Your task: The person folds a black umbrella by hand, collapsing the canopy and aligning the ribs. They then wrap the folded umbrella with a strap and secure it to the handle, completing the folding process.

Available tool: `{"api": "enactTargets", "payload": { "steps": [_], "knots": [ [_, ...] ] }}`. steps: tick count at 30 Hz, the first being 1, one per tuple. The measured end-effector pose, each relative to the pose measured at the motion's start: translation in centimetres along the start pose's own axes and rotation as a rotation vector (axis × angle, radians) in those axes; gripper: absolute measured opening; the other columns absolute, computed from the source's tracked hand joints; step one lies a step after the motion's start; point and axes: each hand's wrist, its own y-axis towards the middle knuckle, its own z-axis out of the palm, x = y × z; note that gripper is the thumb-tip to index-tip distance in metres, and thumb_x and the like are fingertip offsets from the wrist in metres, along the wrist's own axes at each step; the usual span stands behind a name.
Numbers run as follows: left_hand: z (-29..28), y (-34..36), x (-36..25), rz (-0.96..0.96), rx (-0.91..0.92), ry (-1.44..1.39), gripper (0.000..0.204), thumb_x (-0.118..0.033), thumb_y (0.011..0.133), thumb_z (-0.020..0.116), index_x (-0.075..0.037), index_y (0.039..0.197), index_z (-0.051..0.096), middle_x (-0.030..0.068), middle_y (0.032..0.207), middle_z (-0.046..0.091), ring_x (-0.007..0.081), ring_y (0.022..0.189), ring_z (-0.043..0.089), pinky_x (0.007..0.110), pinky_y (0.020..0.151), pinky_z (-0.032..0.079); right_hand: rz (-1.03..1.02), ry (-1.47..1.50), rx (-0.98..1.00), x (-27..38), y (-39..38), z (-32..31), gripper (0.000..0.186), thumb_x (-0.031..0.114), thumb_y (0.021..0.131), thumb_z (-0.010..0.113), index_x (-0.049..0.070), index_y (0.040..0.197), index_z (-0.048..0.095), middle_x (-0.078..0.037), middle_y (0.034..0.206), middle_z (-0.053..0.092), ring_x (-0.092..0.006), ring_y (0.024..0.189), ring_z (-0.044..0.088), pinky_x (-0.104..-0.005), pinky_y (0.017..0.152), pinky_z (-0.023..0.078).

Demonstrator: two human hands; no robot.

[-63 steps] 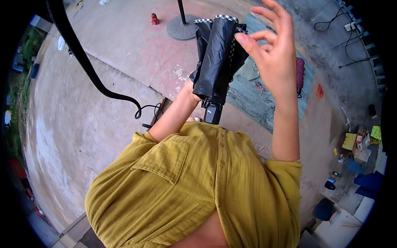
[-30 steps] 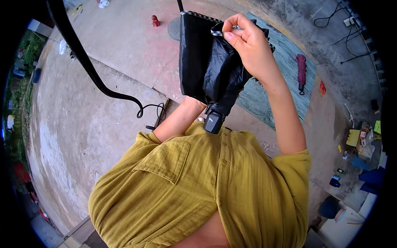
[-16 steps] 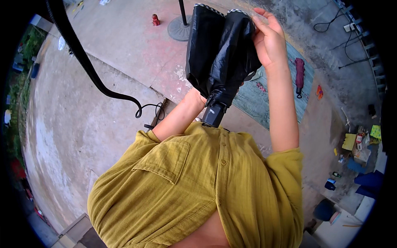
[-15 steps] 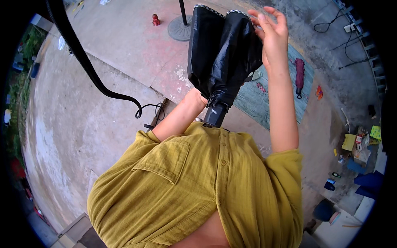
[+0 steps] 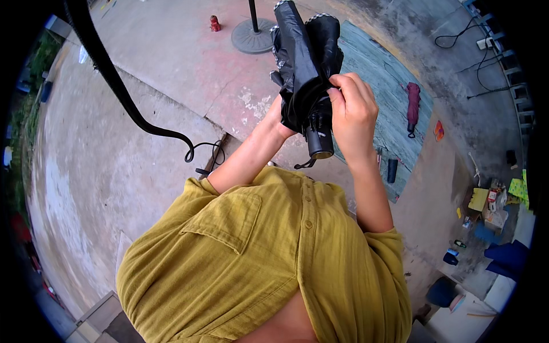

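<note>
I have a folded black umbrella (image 5: 300, 57) with checked trim in front of me, its handle (image 5: 319, 140) toward my body and a strap dangling from the end. My left hand (image 5: 281, 121) holds it from the left, its fingers mostly hidden behind the fabric. My right hand (image 5: 351, 108) is closed, thumb and fingers pinching the black fabric just above the handle. Beyond my right hand, a blue-grey board or mat (image 5: 380, 63) lies on the ground with a maroon folded umbrella (image 5: 413, 106) and a dark cylinder (image 5: 392, 170) on it.
A round stand base (image 5: 249, 40) with a pole is behind the umbrella, near a small red object (image 5: 215, 23). A black strap (image 5: 123, 91) hangs at upper left. Cables (image 5: 480, 63), assorted boxes (image 5: 493, 211) and a dark bucket (image 5: 443, 291) line the right side.
My right hand has moved down from the top edge of the fabric to near the handle, its fingers now closed. The umbrella has turned, showing the handle's end and strap.
</note>
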Motion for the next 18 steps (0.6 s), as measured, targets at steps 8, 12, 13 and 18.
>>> {"api": "enactTargets", "payload": {
  "steps": [8, 12, 13, 18],
  "knots": [
    [0.7, -0.3, -0.4, 0.045, -0.03, -0.01, 0.039, -0.039, 0.096, 0.052, -0.005, 0.112, 0.059, 0.0111, 0.099, 0.067, 0.0231, 0.086, 0.067, 0.039, 0.077, 0.057, -0.15, -0.084, -0.155, -0.2, -0.7, -0.6, 0.013, 0.001, 0.08, 0.067, 0.001, 0.092, 0.061, -0.008, 0.075, 0.063, -0.0225, 0.061, 0.057, -0.0317, 0.057, 0.042],
    [0.0, 0.2, -1.0, 0.046, 0.097, -0.013, 0.046, -0.045, 0.096, 0.049, -0.005, 0.117, 0.055, 0.0129, 0.101, 0.066, 0.0258, 0.089, 0.066, 0.04, 0.076, 0.057, -0.058, 0.171, -0.386, 0.0, -1.1, -1.0, 0.006, 0.005, 0.086, 0.064, 0.001, 0.089, 0.06, -0.008, 0.074, 0.062, -0.0194, 0.06, 0.056, -0.0302, 0.056, 0.042],
    [-0.7, 0.7, -1.4, 0.071, 0.089, 0.016, 0.049, -0.047, 0.096, 0.047, -0.004, 0.119, 0.054, 0.0139, 0.104, 0.065, 0.0271, 0.092, 0.065, 0.04, 0.078, 0.056, 0.009, 0.21, -0.384, 0.1, -0.8, -1.1, 0.013, 0.013, 0.087, 0.066, 0.002, 0.086, 0.058, -0.007, 0.074, 0.06, -0.0184, 0.059, 0.054, -0.0303, 0.054, 0.041],
    [0.0, 0.1, -0.9, 0.222, -0.015, 0.089, 0.05, -0.047, 0.099, 0.041, -0.005, 0.122, 0.053, 0.012, 0.109, 0.064, 0.0249, 0.096, 0.065, 0.039, 0.084, 0.054, 0.254, 0.069, 0.061, 1.5, 0.7, -1.2, 0.02, 0.015, 0.079, 0.071, 0.003, 0.08, 0.055, -0.006, 0.072, 0.055, -0.0219, 0.059, 0.055, -0.0334, 0.051, 0.043]
  ]
}}
